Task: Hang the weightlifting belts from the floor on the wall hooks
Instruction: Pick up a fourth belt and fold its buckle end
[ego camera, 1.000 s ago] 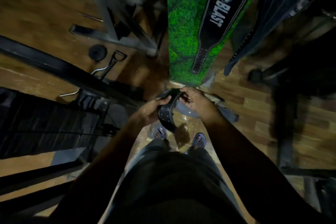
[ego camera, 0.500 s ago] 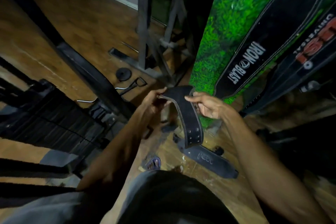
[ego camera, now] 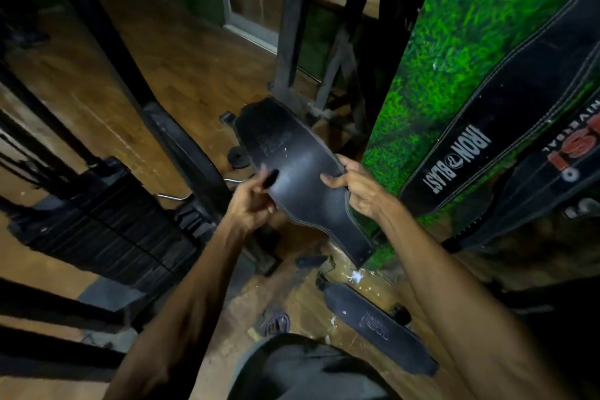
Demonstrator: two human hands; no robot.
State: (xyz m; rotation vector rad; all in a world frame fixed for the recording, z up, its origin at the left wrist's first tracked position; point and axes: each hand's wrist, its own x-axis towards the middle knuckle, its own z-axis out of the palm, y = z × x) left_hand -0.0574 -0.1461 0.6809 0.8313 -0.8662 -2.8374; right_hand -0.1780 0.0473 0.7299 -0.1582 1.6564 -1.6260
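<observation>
I hold a black leather weightlifting belt (ego camera: 298,172) stretched out in front of me, its wide part up and its narrow end hanging down. My left hand (ego camera: 251,201) grips its left edge, my right hand (ego camera: 357,187) grips its right edge. A second black belt (ego camera: 376,323) lies flat on the wooden floor below, near my feet. On the green grass-print wall (ego camera: 454,42) to the right hang an "Iron Blast" belt (ego camera: 487,140) and a belt with red lettering (ego camera: 558,172). No hook shows in view.
A dark weight machine with a plate stack (ego camera: 107,224) stands at the left. Metal frame posts (ego camera: 292,26) rise ahead beside the wall. A small weight disc (ego camera: 238,157) and a chrome handle (ego camera: 175,196) lie on the floor. My sandalled foot (ego camera: 276,323) is below.
Both hands have lifted the belt from near the floor to chest height and spread it out flat. My view has tilted up toward the wall.
</observation>
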